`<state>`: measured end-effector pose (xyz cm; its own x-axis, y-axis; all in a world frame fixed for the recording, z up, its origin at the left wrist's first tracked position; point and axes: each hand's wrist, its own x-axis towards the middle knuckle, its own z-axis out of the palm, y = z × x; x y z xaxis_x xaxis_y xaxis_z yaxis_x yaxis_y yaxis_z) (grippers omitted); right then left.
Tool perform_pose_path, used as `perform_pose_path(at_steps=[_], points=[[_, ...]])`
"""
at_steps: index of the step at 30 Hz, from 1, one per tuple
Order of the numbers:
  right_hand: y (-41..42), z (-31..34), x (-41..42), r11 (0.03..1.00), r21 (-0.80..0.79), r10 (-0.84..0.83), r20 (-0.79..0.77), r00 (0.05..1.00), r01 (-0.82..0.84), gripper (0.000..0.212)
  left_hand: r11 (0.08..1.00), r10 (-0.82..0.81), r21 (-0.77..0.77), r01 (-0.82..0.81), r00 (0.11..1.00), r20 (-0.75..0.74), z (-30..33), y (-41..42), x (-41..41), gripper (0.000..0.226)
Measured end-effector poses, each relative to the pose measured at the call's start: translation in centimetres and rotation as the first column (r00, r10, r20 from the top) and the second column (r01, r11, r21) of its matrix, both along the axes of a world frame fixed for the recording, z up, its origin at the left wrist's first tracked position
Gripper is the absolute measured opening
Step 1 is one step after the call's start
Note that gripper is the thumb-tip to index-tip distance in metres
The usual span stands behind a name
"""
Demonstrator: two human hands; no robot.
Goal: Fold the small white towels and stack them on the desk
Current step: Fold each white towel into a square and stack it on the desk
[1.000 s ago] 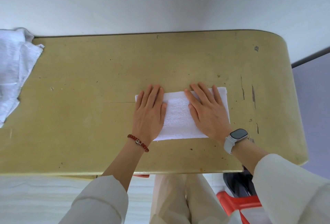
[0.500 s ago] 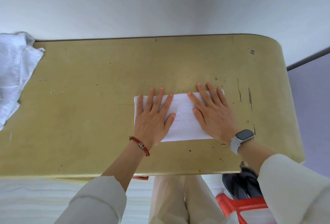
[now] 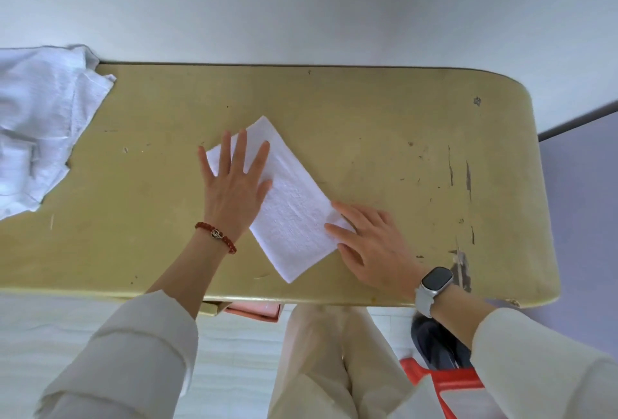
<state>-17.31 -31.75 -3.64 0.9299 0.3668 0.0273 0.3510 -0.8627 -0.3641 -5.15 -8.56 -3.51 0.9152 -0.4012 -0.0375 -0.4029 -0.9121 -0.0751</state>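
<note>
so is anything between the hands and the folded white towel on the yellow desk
No. The left hand lies flat on the folded white towel; the right hand touches its near-right corner. Nothing lies between on the yellow desk.

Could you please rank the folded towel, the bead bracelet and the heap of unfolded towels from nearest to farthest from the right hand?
1. Folded towel: under the right hand's fingers.
2. Bead bracelet: left wrist.
3. Heap of unfolded towels: desk's far left end.

Folded white towel (image 3: 294, 204) lying diagonally on yellow desk (image 3: 384, 137), pressed flat by left hand (image 3: 234, 191) and right hand (image 3: 374, 244); unfolded towels (image 3: 40, 124) heaped at far left.
</note>
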Motion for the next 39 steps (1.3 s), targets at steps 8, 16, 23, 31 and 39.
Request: perform_pose_path(at_steps=[8, 16, 23, 31, 39], points=[[-1.8, -1.5, 0.8, 0.958, -0.005, 0.283, 0.190, 0.940, -0.287, 0.014, 0.860, -0.095, -0.499, 0.107, 0.994, 0.050, -0.3, -1.5, -10.6, 0.010], [-1.4, -0.8, 3.1, 0.920, 0.010, 0.382, 0.188, 0.905, -0.391, 0.022, 0.818, -0.085, -0.565, 0.104, 0.995, 0.059, -1.6, -0.9, -12.9, 0.017], [-1.7, -0.6, 2.9, 0.913, 0.021, 0.399, 0.172, 0.901, -0.408, 0.017, 0.778, -0.002, -0.627, 0.036, 0.999, 0.054, -1.3, -1.1, -13.6, 0.015], [-1.2, -0.9, 3.1, 0.911, -0.102, 0.409, 0.120, 0.904, -0.399, 0.023, 0.827, 0.101, -0.562, -0.035, 0.991, 0.087, -0.2, -2.1, -14.3, 0.026], [0.0, -0.3, 3.2, 0.959, -0.041, 0.282, 0.112, 0.953, -0.280, 0.032, 0.811, 0.048, -0.585, -0.005, 0.997, 0.059, -0.3, -2.2, -14.6, 0.024]])
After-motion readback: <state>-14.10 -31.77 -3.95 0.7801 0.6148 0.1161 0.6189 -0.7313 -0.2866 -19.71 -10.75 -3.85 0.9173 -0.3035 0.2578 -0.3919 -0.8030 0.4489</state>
